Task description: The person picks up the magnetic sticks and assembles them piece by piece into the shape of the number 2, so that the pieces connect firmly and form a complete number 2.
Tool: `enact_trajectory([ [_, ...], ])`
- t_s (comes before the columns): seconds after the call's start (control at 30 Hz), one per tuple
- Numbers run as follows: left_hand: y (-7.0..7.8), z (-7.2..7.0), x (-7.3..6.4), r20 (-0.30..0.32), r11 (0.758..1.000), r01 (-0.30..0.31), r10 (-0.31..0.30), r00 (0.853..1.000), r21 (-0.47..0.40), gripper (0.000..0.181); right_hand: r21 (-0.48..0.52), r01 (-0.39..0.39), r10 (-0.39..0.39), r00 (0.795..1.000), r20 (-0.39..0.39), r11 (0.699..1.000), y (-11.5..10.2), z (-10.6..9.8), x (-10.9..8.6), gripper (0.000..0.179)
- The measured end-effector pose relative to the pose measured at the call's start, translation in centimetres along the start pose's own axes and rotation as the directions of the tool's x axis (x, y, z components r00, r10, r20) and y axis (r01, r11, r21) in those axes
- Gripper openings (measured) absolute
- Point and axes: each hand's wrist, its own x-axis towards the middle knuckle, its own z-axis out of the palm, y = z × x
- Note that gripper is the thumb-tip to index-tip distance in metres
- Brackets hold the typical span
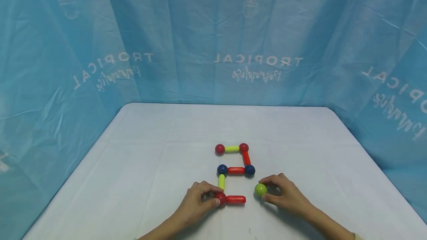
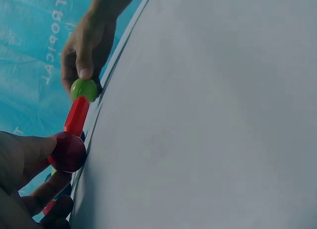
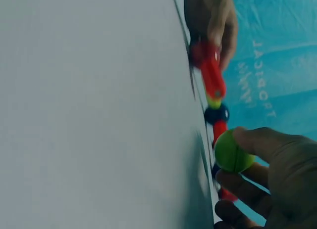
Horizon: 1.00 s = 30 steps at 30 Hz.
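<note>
My left hand pinches a red ball at the near left corner of a chain of balls and rods lying on the table. A red rod sticks out rightward from that ball, its right end bare. Between thumb and fingers, my right hand holds a green ball, a short gap to the right of the rod's end. From the red ball a yellow-green rod runs back to a blue ball. In the right wrist view the green ball sits between thumb and fingertips.
Farther along, the chain has a red rod, a second blue ball, another red rod, and two red balls joined by a yellow-green rod. A white cloth covers the table; a blue printed curtain hangs around it.
</note>
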Motion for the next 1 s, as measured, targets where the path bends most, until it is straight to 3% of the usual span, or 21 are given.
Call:
enact_trajectory([
  [0.1, -0.2, -0.1, 0.4, -0.015, 1.000, 0.001, -0.001, 1.000, 0.002, 0.024, 0.000, 0.025, -0.025, 1.000, 0.009, 1.000, -0.5, 0.7, 0.0, 0.036],
  [0.37, -0.5, -0.1, 1.0, -0.038, 1.000, 0.005, -0.005, 0.999, 0.005, 0.024, 0.027, -0.070, 0.066, 0.993, 0.102, 0.997, -1.7, 1.5, 0.3, 0.038],
  [0.6, -0.8, -0.3, 1.3, -0.072, 1.000, -0.026, 0.027, 0.997, 0.017, 0.023, 0.012, -0.056, 0.054, 0.995, 0.086, 0.998, -1.9, 2.2, 1.2, 0.037],
  [1.0, -1.2, -1.3, 2.7, -0.103, 0.999, -0.018, 0.022, 0.994, 0.037, 0.023, 0.025, -0.115, 0.111, 0.988, 0.110, 0.993, -2.1, 2.5, 3.6, 0.039],
])
